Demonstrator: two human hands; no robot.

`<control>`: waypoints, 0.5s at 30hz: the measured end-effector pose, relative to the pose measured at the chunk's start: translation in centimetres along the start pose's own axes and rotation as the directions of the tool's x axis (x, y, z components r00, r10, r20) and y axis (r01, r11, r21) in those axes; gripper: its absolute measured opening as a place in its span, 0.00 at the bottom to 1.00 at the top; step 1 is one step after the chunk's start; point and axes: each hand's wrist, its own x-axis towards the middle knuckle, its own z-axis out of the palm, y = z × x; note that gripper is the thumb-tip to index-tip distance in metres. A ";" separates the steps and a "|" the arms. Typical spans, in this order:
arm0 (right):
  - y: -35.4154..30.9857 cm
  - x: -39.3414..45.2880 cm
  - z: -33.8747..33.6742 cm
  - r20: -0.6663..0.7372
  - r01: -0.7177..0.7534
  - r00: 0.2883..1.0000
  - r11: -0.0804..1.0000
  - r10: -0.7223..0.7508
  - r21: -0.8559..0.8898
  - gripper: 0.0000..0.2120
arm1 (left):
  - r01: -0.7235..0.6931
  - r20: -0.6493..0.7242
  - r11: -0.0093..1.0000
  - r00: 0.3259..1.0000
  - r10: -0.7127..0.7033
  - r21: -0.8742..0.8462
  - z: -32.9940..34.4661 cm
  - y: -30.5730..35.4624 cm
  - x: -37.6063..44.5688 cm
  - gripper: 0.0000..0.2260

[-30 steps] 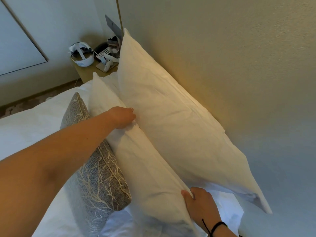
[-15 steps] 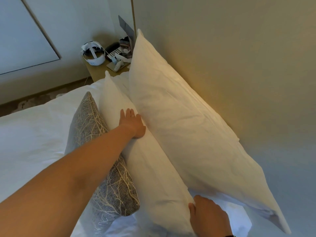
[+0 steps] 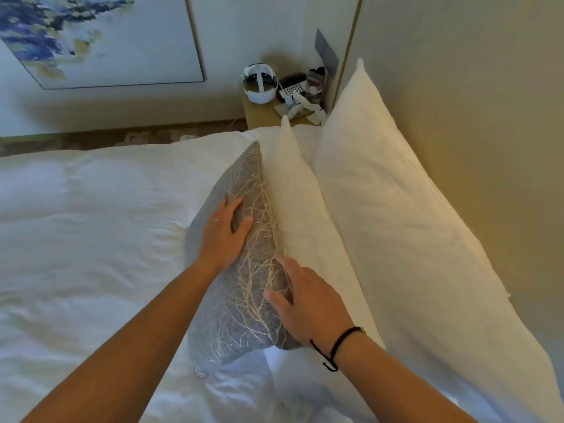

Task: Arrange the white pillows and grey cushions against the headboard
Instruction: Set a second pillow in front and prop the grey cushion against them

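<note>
A grey cushion (image 3: 244, 300) with a pale branch pattern stands on edge on the bed. Behind it leans a white pillow (image 3: 302, 215), and behind that a larger white pillow (image 3: 390, 209) rests against the beige headboard (image 3: 473, 117). My left hand (image 3: 224, 233) lies flat on the cushion's front face with fingers spread. My right hand (image 3: 311, 303) rests on the cushion's top edge near its closer end, thumb on the front face, fingers toward the pillow behind. A black cord bracelet sits on that wrist.
White bedding (image 3: 91, 224) covers the bed to the left. A wooden nightstand (image 3: 259, 114) at the far end holds a white headset (image 3: 259, 83), a phone and small items. A framed painting (image 3: 91, 38) hangs on the far wall.
Both hands have left the front white pillow and now lie on the grey cushion. The view has swung left and further back from the headboard.
</note>
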 end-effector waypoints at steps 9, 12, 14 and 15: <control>-1.2 5.8 4.1 0.088 -0.121 0.989 0.991 0.116 0.058 0.41 | 0.512 0.168 0.747 0.855 -0.491 -0.424 2.0 -9.9 -4.8 0.39; -0.7 5.3 4.5 0.080 -0.102 0.993 0.974 0.087 0.203 0.37 | 0.535 0.184 0.705 0.838 -0.515 -0.466 2.3 -10.5 -4.2 0.42; -0.6 4.6 5.2 0.091 -0.085 0.994 0.957 0.062 0.276 0.36 | 0.534 0.148 0.719 0.835 -0.529 -0.445 2.4 -10.7 -4.0 0.43; -0.6 4.1 5.6 0.096 -0.071 0.994 0.948 0.043 0.310 0.36 | 0.540 0.133 0.723 0.831 -0.540 -0.431 2.2 -10.7 -4.0 0.44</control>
